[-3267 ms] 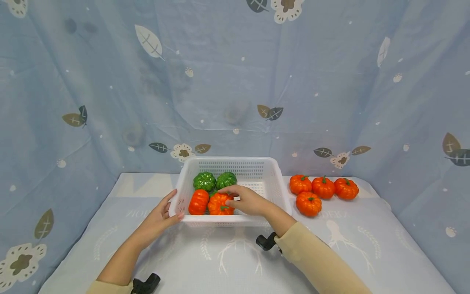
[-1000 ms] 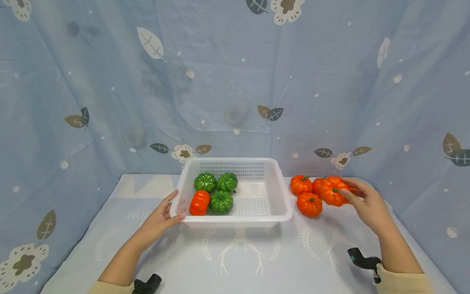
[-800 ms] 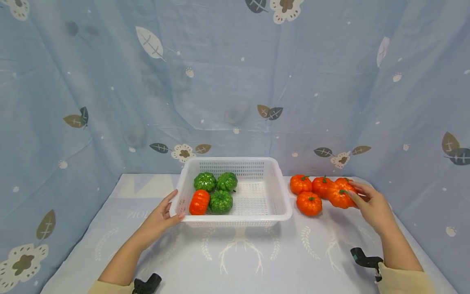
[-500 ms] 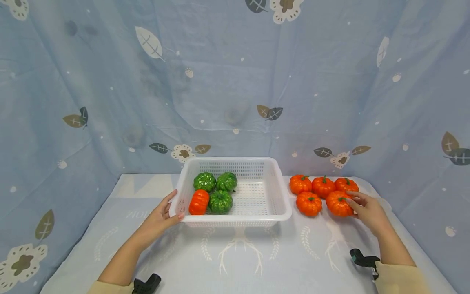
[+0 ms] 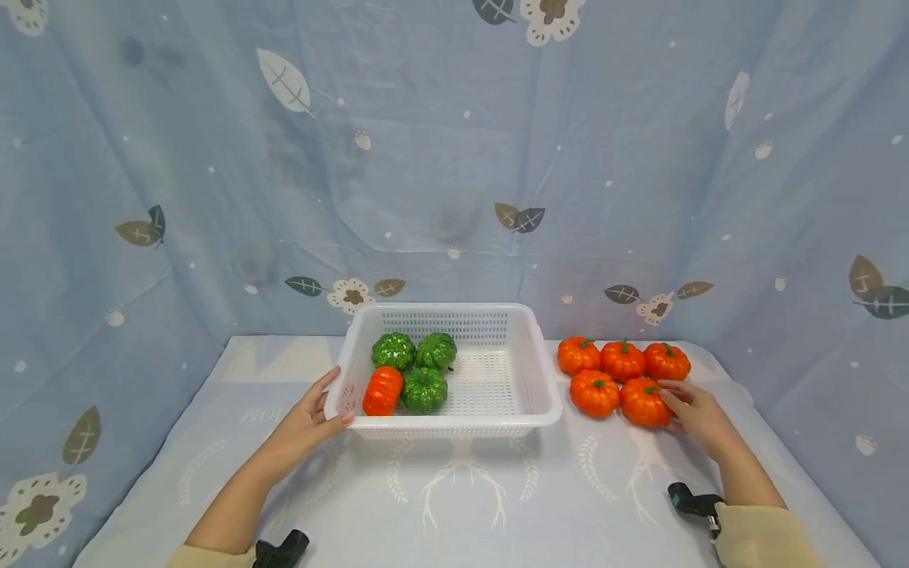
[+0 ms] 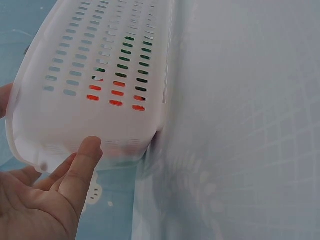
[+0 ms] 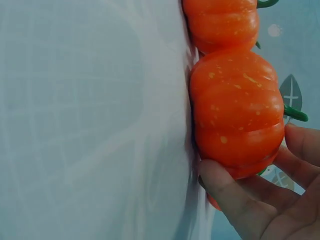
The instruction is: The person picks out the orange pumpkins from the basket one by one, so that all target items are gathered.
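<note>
A white plastic basket (image 5: 454,424) stands on the cloth. In its left part lie several green pumpkins (image 5: 424,390) and one orange pumpkin (image 5: 382,390) tipped on its side. My left hand (image 5: 305,430) holds the basket's near left corner, thumb at the rim; in the left wrist view the hand (image 6: 50,200) has fingers against the slotted wall. To the right of the basket, my right hand (image 5: 699,418) holds an orange pumpkin (image 5: 645,403), which rests upright on the cloth. The right wrist view has thumb and fingers around that pumpkin's (image 7: 237,112) side, its green stem showing.
Several more orange pumpkins (image 5: 595,393) sit close together beside and behind the held one, right of the basket. A blue patterned curtain (image 5: 454,158) hangs behind the table. A black wrist mount (image 5: 692,501) sits on each forearm.
My right hand has carried an orange pumpkin from the basket to the right-hand group, lowered it onto the cloth and shifted it leftward. My left hand stays at the basket's corner.
</note>
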Motion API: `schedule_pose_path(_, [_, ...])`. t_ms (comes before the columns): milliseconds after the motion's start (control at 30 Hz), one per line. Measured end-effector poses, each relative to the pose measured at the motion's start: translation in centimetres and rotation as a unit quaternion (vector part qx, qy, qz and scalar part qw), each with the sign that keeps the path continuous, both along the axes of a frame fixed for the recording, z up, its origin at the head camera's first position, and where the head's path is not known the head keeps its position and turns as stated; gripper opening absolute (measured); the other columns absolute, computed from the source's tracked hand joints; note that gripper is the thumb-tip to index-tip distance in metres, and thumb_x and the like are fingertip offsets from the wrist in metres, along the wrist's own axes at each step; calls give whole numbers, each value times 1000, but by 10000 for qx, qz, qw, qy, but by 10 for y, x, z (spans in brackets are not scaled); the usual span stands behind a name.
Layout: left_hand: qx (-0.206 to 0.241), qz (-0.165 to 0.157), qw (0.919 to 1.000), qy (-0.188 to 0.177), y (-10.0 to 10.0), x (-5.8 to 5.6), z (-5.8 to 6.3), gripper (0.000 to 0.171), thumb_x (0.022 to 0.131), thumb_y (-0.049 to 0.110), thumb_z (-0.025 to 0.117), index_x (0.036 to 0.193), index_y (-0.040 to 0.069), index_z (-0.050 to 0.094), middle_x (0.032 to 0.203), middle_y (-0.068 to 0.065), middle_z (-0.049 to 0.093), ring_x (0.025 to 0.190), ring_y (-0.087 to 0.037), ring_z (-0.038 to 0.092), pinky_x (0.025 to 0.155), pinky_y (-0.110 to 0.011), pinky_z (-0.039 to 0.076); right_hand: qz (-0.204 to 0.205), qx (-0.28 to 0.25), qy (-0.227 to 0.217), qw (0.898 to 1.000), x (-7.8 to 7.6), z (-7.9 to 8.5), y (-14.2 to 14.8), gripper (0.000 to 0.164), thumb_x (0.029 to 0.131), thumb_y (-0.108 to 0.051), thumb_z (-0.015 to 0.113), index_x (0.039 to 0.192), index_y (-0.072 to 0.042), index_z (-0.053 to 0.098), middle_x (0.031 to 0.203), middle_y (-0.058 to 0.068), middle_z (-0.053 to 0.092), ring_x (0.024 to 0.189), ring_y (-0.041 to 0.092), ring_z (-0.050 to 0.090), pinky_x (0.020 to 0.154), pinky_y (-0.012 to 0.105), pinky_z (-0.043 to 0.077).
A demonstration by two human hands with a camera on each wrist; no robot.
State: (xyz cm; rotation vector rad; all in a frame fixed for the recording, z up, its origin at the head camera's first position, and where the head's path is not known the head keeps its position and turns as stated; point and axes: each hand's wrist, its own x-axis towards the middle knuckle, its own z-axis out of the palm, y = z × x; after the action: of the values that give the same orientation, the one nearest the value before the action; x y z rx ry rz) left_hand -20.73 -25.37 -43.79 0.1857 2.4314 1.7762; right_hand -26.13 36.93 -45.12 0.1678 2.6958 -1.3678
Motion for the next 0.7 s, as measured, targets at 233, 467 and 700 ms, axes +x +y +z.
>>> schedule_pose_path(233, [-75, 22, 10000, 2, 0, 0, 1, 92, 93, 23, 72, 162, 22, 10, 156, -25, 34, 134, -43, 46, 98, -47, 50, 498, -240, 125, 9984, 7, 8, 1, 51, 109, -20, 35, 148, 13, 29, 147, 41, 29, 131, 54, 38, 88, 44, 56])
schedule_pose_path(467, [-51, 30, 10000, -22, 1, 0, 2, 93, 93, 24, 72, 162, 22, 10, 156, -25, 33, 134, -42, 46, 98, -44, 51, 737, 324, 241, 9965, 9, 13, -1, 67, 98, -27, 64, 147, 9, 35, 147, 37, 33, 128, 56, 40, 94, 53, 52])
schedule_pose_path(700, [-13, 18, 10000, -5, 0, 0, 0, 93, 93, 23, 73, 162, 22, 10, 156, -25, 33, 134, -42, 46, 96, -38, 52, 503, 630, 222, 9965, 2, 6, -3, 75, 92, -31, 73, 146, 8, 39, 146, 36, 36, 125, 56, 42, 98, 61, 46])
